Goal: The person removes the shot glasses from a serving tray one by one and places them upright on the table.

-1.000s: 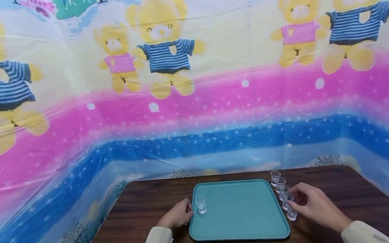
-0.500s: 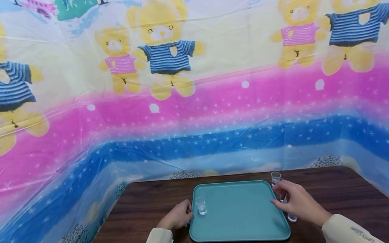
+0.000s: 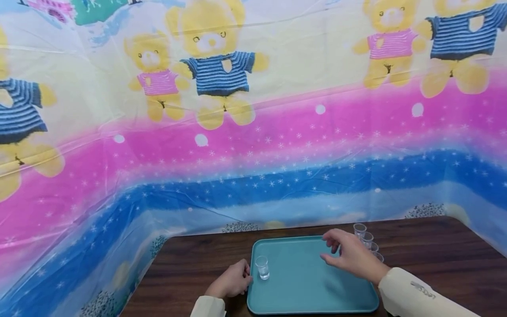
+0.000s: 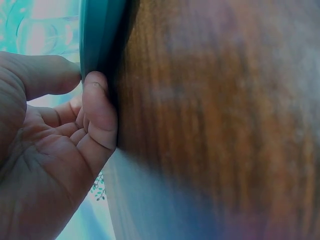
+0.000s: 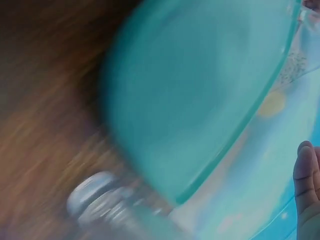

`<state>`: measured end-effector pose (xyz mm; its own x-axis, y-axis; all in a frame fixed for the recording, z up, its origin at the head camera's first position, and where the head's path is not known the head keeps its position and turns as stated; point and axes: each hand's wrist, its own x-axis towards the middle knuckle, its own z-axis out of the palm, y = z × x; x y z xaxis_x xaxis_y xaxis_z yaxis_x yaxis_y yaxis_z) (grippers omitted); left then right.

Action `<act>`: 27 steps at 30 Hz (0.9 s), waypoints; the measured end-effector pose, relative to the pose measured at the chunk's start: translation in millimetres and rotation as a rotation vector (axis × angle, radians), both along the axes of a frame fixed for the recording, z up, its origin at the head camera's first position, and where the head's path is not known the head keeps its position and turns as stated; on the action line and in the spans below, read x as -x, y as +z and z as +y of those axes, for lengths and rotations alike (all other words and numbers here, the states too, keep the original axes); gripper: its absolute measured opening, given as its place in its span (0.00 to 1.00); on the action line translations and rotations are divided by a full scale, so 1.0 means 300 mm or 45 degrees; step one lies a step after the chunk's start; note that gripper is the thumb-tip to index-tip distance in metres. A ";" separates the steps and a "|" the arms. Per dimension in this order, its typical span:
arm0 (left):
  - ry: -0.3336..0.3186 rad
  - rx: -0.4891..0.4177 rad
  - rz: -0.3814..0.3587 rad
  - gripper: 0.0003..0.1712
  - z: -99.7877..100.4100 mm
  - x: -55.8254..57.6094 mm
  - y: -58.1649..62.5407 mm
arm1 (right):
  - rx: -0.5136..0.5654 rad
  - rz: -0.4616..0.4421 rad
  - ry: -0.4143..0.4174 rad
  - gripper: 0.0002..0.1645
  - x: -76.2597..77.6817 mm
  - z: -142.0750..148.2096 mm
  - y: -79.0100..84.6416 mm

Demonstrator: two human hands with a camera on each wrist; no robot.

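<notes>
The left hand (image 3: 234, 279) grips the left rim of a teal tray (image 3: 309, 308). In the left wrist view the thumb of the left hand (image 4: 50, 135) lies against the tray rim (image 4: 97, 40), with a finger on its outer side. One clear shot glass (image 3: 262, 268) stands upright on the tray near that rim. Over the tray's right part hovers the right hand (image 3: 352, 255), thumb and fingers apart, with no object visible between them. Behind it, several shot glasses (image 3: 359, 230) form a row along the tray's right side, partly hidden by the hand and forearm.
A dark wooden table (image 3: 190, 259) carries everything. A curtain (image 3: 285, 132) printed with bears hangs close behind and around it. In the right wrist view, the row of shot glasses (image 5: 105, 200) is blurred beside the tray's corner.
The right hand has moved left, from beside the row of shot glasses to over the tray. The left hand, the tray and the glass on it stay where they were.
</notes>
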<state>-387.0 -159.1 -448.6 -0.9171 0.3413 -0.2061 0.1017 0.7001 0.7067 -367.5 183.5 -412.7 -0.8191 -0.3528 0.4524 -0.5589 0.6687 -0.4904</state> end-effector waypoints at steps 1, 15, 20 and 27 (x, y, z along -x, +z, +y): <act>0.000 -0.001 0.001 0.05 0.000 0.001 0.001 | 0.004 -0.008 0.006 0.21 0.003 -0.018 0.004; 0.008 -0.013 0.009 0.05 -0.004 -0.005 0.001 | 0.022 -0.106 0.075 0.22 0.019 -0.197 0.007; 0.011 -0.001 0.020 0.05 -0.005 -0.005 0.004 | 0.023 -0.127 0.100 0.23 0.027 -0.220 0.004; -0.003 -0.015 0.029 0.05 -0.009 -0.008 0.000 | 0.030 -0.207 0.146 0.25 0.034 -0.269 -0.004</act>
<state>-384.5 -161.9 -448.7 -0.9207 0.3455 -0.1814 0.1193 0.6918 0.7122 -377.7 102.9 -413.8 -0.8371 -0.4388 0.3268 -0.5429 0.5923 -0.5953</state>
